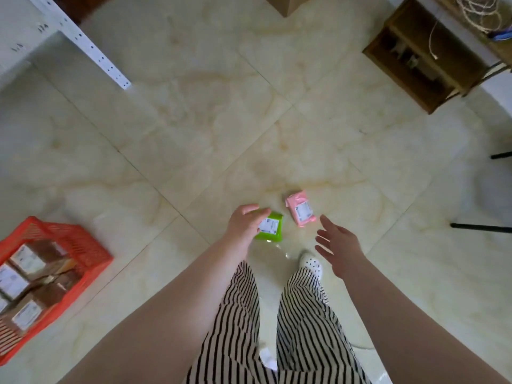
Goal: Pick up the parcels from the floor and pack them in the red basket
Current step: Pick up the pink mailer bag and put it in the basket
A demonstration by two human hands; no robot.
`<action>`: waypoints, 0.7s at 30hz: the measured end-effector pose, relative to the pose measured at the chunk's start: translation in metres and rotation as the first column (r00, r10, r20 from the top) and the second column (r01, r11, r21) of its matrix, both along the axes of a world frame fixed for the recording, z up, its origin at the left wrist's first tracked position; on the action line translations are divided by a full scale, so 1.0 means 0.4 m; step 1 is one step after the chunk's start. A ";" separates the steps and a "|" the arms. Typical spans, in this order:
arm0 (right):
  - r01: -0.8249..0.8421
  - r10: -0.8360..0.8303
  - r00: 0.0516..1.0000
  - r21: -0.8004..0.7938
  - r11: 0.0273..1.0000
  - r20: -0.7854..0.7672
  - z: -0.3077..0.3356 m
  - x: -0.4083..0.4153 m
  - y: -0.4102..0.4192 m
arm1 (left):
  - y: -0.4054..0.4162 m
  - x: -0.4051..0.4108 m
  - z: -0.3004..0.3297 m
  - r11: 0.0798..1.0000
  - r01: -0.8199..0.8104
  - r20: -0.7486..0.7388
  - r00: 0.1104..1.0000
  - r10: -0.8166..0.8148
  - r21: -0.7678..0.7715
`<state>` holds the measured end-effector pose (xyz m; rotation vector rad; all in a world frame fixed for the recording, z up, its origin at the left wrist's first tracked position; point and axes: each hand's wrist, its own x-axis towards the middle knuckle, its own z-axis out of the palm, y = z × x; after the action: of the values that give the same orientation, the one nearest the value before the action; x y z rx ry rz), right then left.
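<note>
In left hand [245, 223]: green parcel [270, 227], white label.

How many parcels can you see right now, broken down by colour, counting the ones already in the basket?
Green parcel, gripped by the left hand: 1
Pink parcel, on the floor near the open right hand: 1
Brown parcels with white labels in the red basket: about 5 showing, some cut off by the picture's edge
Total: about 7
</note>
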<state>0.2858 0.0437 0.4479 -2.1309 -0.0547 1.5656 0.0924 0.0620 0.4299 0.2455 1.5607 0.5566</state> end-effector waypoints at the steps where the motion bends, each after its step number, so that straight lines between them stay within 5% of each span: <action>1: -0.008 0.008 1.000 -0.015 1.000 -0.009 -0.029 0.016 0.015 | 0.018 0.021 -0.027 1.000 0.000 -0.014 1.000 0.000 0.000; 11: -0.230 0.233 0.973 -0.143 0.963 0.003 -0.514 0.266 0.097 | 0.040 0.321 -0.498 0.993 -0.071 -0.152 0.987 0.056 -0.095; 21: -0.434 0.442 0.894 -0.097 0.896 0.079 -1.088 0.388 0.115 | -0.005 0.493 -1.086 0.989 0.076 -0.144 0.985 -0.093 -0.124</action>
<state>0.4411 0.0898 0.0127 -2.3732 -0.5552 1.7219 0.2895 0.0600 -0.0044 0.2667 1.7137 0.3844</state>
